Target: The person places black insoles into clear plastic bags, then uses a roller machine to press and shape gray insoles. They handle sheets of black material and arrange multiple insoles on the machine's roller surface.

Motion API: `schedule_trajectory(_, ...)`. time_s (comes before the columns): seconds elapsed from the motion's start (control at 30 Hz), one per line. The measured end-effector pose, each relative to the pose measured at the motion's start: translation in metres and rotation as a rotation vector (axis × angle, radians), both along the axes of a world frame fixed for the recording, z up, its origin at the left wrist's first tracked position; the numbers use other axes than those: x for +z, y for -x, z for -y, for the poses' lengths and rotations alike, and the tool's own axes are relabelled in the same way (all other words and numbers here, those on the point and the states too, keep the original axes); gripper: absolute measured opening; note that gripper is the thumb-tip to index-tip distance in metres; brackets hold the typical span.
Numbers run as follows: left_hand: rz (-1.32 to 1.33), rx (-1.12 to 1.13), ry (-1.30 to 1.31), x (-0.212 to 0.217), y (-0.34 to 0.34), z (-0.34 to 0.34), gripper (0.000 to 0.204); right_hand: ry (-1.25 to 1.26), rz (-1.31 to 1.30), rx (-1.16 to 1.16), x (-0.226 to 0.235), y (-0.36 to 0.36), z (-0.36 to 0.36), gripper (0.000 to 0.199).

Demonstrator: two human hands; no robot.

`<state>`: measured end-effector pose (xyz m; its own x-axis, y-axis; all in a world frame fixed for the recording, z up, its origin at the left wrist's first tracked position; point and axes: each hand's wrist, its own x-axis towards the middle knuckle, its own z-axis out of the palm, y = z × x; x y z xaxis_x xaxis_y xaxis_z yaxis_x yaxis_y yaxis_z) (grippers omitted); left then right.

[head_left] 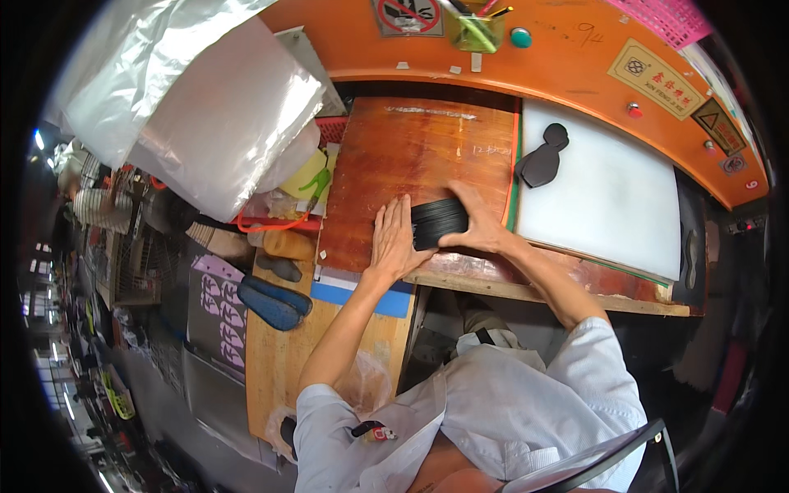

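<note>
A thick stack of thin black sheet pieces rests on the near part of a reddish-brown wooden board. My left hand lies along the stack's left side, its fingers straight and close together, with the thumb at the near edge. Around the right side curves my right hand, fingers at the far edge and thumb at the near one. The stack is clasped between both hands. To the right, black sole-shaped pieces lie on a white cutting board.
An orange machine beam spans the far side, carrying a pen holder. Clear plastic sheeting hangs at the left, near green-handled scissors. Blue sole-shaped pieces and a blue sheet lie on a light wooden table.
</note>
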<state>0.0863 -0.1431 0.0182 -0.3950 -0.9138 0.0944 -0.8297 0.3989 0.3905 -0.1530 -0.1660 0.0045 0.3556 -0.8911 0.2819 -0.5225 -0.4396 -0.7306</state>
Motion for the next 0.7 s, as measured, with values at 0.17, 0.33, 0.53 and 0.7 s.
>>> schedule_trajectory(0.17, -0.002, -0.018, -0.009, -0.003, 0.003, 0.004, 0.13, -0.244, 0.32, -0.182, -0.022, -0.023, 0.007, 0.076)
schedule_trajectory(0.33, 0.024, -0.009, 0.034, 0.004, -0.004, 0.024, 0.127, -0.249, 0.14, -0.126, -0.013, -0.018, 0.018, 0.082)
schedule_trajectory(0.53, -0.14, -0.039, -0.042, 0.011, 0.0, 0.023, 0.085, 0.182, -0.244, 0.029, -0.004, -0.008, 0.006, 0.109)
schedule_trajectory(0.7, -0.094, -0.036, 0.061, 0.0, 0.003, -0.004, 0.103, 0.147, -0.284, 0.069, -0.009, -0.009, -0.009, 0.108)
